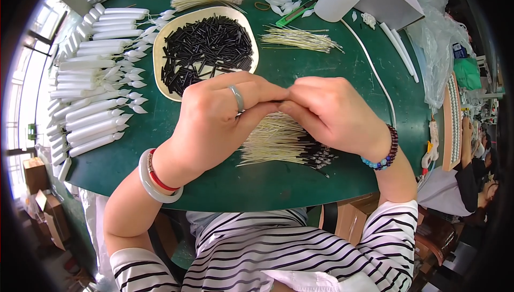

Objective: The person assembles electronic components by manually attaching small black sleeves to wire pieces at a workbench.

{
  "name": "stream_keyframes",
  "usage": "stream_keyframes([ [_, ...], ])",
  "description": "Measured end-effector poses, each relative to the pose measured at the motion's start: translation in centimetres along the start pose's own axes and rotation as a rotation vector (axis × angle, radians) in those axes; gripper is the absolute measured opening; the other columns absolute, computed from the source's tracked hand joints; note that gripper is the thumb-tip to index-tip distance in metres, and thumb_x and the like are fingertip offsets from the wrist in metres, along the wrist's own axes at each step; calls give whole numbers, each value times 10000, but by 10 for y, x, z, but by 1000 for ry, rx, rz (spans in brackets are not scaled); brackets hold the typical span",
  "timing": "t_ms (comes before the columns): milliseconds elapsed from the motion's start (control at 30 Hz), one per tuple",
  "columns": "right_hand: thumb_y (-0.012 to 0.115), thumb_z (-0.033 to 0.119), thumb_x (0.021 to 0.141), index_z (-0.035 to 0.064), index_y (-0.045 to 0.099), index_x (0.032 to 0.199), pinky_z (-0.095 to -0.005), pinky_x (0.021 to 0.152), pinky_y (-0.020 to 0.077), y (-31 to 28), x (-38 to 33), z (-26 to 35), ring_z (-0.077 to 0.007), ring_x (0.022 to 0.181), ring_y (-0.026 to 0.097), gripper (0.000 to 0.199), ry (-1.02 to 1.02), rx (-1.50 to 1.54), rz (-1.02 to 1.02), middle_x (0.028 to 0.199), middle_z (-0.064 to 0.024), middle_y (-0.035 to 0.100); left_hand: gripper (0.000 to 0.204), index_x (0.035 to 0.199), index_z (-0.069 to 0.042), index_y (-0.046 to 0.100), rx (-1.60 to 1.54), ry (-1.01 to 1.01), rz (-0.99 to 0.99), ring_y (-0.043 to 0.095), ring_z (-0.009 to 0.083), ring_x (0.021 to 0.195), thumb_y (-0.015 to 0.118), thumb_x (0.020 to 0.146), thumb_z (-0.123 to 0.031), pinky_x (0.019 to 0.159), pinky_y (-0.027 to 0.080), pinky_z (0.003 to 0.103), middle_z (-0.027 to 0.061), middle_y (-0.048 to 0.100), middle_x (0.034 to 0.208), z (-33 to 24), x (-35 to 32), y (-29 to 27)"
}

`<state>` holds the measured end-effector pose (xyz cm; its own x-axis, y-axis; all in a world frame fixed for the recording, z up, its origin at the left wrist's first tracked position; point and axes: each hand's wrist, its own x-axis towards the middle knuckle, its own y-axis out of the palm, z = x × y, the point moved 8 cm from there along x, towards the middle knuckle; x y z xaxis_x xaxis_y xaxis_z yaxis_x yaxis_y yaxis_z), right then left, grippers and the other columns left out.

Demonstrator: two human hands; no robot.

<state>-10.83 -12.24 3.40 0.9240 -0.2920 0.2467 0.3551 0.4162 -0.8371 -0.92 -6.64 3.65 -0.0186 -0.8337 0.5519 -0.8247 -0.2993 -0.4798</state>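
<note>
Daylight reaches me from a tall window (19,110) on the left, blown out to white between dark frame bars. The table (276,64) is deep green, its near edge bowed by my lens. Down left I make out open cartons (53,214) beside a strip of greenish floor (78,233). Low on the right I have part of a brown chair (436,238); the room behind it is dim, crowded and too small for me to read.

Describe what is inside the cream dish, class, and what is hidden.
The cream dish holds many short black pieces, with pale gaps between some. Deeper pieces are covered, and the left hand hides the near right corner.
</note>
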Motion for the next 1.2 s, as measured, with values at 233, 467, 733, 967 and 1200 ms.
stream_keyframes([
  [233,607,97,836,-14,614,928,-375,667,501,0,-7,-24,-326,744,605,144,119,131,68,795,-139,616,180,848,-10,700,150,-84,-22,658,183,693,701,690,77,611,512,254,84,681,781,7,-4,-5],
  [467,635,153,836,-5,624,872,-375,612,480,-2,7,-5,-310,680,595,163,31,89,-71,727,-134,604,165,820,-14,700,284,65,-54,632,209,651,749,668,30,585,492,278,98,662,738,-6,4,-2],
  [733,649,67,784,1,639,799,-276,533,446,-42,-4,-27,-188,574,567,68,57,90,-160,663,-90,587,105,784,-18,701,189,-126,-83,614,239,640,743,688,-31,576,492,306,94,647,717,9,7,-22],
  [967,714,136,774,53,654,799,-308,534,447,-23,-3,-17,-214,610,557,106,-25,38,-205,672,-64,548,111,815,8,682,194,-135,49,639,206,699,718,713,37,632,494,279,101,662,774,8,4,-5],
  [1200,759,32,690,43,678,780,-275,502,435,-25,-7,-3,-190,604,553,122,-186,10,-250,697,-44,577,139,769,-2,679,238,60,42,580,197,607,720,660,75,547,445,278,86,600,674,-3,2,-6],
])
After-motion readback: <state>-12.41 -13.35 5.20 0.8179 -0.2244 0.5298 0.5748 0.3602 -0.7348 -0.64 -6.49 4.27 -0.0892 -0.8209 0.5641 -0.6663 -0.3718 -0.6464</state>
